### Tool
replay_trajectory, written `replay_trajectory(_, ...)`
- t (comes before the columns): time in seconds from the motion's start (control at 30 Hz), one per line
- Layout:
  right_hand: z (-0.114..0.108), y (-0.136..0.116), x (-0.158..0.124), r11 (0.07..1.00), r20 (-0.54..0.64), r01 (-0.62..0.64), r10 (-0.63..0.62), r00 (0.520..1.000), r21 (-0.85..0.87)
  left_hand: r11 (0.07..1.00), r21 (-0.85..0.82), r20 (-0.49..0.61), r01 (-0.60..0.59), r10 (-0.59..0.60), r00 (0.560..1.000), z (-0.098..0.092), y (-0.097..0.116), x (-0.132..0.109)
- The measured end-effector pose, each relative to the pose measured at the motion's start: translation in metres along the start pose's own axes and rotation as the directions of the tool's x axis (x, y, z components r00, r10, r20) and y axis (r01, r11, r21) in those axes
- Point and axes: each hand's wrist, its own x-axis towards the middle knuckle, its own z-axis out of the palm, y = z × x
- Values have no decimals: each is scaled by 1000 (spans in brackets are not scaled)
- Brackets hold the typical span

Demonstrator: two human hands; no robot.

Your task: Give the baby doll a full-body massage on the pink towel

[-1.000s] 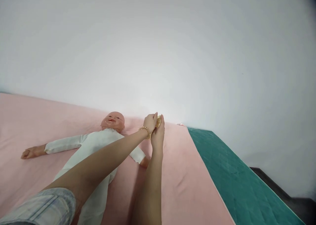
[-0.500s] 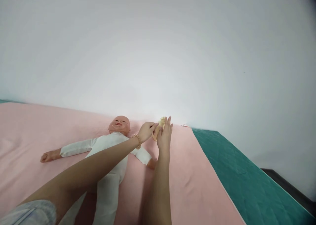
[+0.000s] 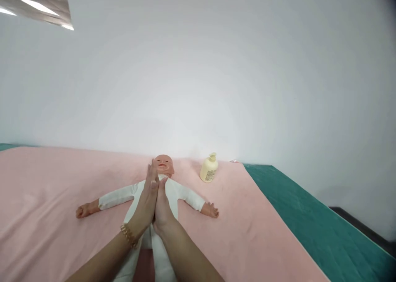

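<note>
My left hand (image 3: 145, 205) and my right hand (image 3: 163, 210) are pressed palm to palm, fingers stretched out and pointing up and away. A gold bracelet (image 3: 128, 234) circles my left wrist. Behind and below them a baby doll (image 3: 163, 164) in a white suit lies face up, arms spread; my hands hide part of its chest and the side of its head. A pale yellow pump bottle (image 3: 209, 170) with dark print stands to the right of the doll's head, touched by neither hand.
A pink sheet (image 3: 241, 232) lies under the doll and bottle, over a green surface (image 3: 309, 212) that shows at the right. A pale wall (image 3: 198, 80) rises behind. A dark edge (image 3: 361, 228) is at the far right.
Both hands have left the bottle, moved left over the doll and come together palm to palm. The bottle now stands in full view, and the camera view has shifted.
</note>
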Motion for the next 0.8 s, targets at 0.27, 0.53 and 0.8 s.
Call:
replay_trajectory(0.27, -9, -4, -5, 996, -46, -68, 71, 996, 60, 998, 28, 302, 63, -69, 951, -45, -9, -5)
replay_trajectory(0.53, -42, -30, 0, 783, 183, -5, 152, 971, -623, 985, -16, 240, 169, -160, 957, -96, -24, 38)
replay_trajectory(0.8, -59, -10, 9, 411, 499, 357, 320, 805, -839, 931, -118, 10, 346, -347, 938, -126, -26, 53)
